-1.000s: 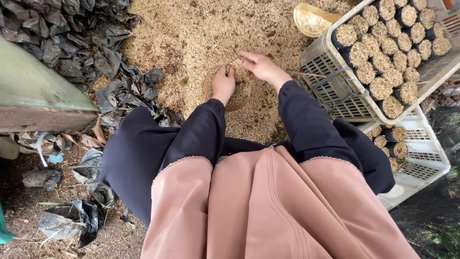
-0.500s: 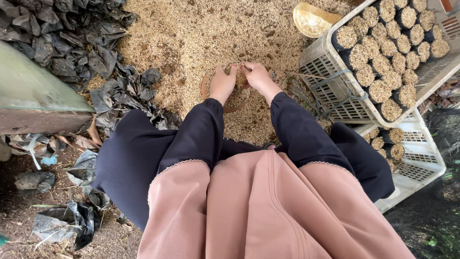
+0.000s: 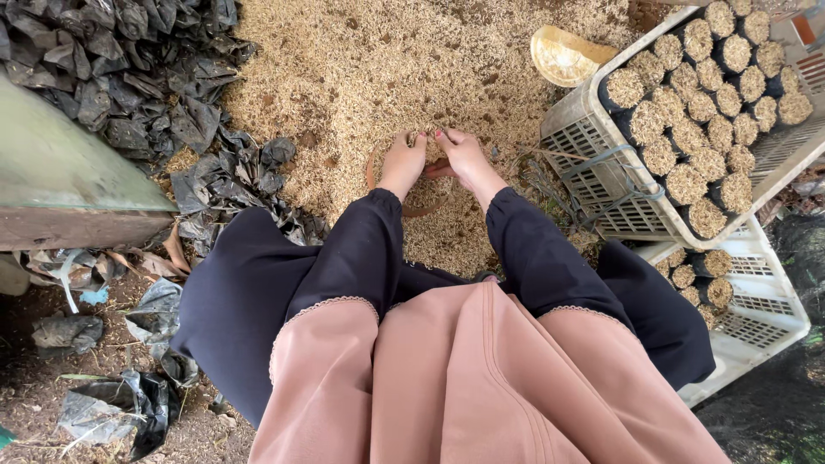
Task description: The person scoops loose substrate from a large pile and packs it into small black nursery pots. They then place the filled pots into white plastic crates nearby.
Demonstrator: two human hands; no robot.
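Pressing into the husk pile, both hands (left, right) cup loose husks.

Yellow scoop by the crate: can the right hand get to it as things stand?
Probably yes. The yellow scoop lies in the open on the husk pile, beside the upper crate, with nothing between it and the right hand. That hand is down in the husks, so it needs a forward stretch.

Left hand and right hand rest side by side, fingers dug into the husk pile. Beyond the fingertips: a yellow scoop. Right of the fingers: a crate packed with filled black bags. Left: empty black bags.
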